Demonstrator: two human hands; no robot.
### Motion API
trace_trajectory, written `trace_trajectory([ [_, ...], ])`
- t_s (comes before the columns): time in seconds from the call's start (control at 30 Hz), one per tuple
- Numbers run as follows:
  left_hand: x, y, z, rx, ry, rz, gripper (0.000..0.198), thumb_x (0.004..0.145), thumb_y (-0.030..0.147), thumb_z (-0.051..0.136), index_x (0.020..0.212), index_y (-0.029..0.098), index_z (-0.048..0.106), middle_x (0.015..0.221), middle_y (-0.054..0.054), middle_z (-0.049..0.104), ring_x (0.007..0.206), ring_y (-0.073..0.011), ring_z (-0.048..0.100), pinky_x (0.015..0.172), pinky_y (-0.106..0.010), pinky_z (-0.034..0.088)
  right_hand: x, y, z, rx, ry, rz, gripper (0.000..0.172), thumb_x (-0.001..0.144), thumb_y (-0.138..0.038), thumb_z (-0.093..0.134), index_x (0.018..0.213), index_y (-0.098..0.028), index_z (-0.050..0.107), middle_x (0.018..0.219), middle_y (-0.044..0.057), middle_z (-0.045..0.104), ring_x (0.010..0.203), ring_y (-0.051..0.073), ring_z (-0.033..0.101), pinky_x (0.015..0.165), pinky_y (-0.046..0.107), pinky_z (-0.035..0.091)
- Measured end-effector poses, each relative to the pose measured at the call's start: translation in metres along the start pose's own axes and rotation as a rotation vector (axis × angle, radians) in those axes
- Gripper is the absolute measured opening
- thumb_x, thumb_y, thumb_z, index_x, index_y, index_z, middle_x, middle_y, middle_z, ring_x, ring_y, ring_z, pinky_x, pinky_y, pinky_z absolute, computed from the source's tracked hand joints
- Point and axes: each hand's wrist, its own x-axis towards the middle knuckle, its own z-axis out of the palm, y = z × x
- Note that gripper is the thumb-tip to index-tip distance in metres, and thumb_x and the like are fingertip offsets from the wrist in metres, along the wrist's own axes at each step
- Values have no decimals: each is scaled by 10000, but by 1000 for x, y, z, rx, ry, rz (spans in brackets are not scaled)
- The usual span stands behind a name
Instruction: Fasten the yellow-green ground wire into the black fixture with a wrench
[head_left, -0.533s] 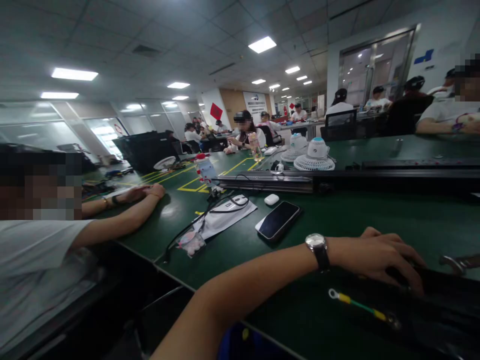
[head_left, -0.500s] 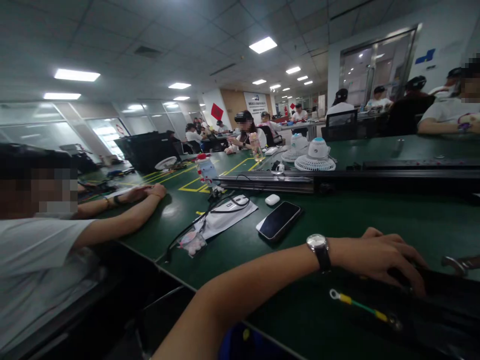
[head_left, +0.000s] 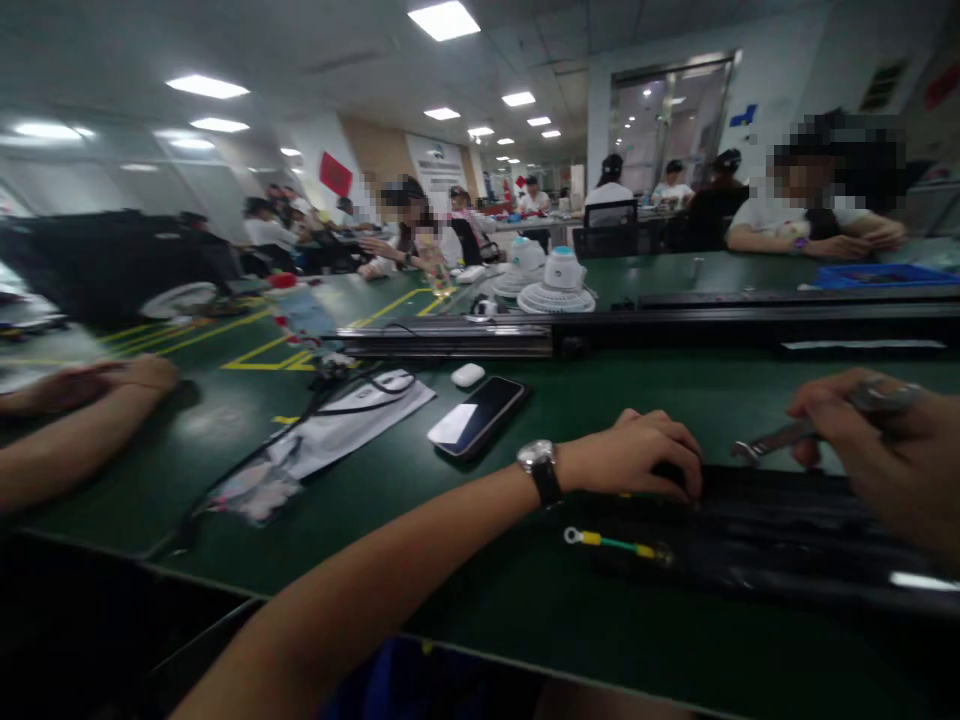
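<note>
Wrench (head_left: 784,437): shiny metal. Phone scrn (head_left: 491,410): v. glossy. Tabletop (head_left: 600,390): smooth w/ sheen. Fan (head_left: 561,275): matt plastic.

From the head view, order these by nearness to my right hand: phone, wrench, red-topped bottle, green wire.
From your right hand:
1. Wrench, in its grip.
2. Green wire, to the left.
3. Phone, farther left.
4. Red-topped bottle, left and farther back.
</note>
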Motion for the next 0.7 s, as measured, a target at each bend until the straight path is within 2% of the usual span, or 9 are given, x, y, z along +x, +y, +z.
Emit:
trace_trajectory([
  [0.07,2,-2,1,-20,55,-20,104,915,310,686,1000,299,747,1239,-19,641,1194,-241,528,991,-396,339,7,-16,-6,35,18,-74,213,970,-320,552,820,-245,684,538,-3,668,402,154,579,466,297,408],
  [0.13,4,-7,2,-47,80,-26,115,919,302,685,1017,293,744,1232,-20,643,1179,-240,533,987,-395,347,12,-22,-5,97,-22,-73,223,983,-286,535,822,-220,675,555,-7,677,442,150,618,486,278,439],
  [0.27,6,-8,1,-76,70,-11,122,945,321,652,1005,269,745,1209,-32,643,1157,-229,541,1008,-387,373,16,-21,-2,115,1,-81,223,981,-261,549,800,-211,668,530,-37,661,431,131,622,483,254,454],
  [0.7,5,-2,-4,-196,72,7,114,907,226,690,1002,259,745,1144,-30,669,1104,-209,577,997,-366,419,15,-21,-1,143,-63,-101,200,976,-223,541,817,-209,661,551,-44,661,452,130,644,467,237,460],
])
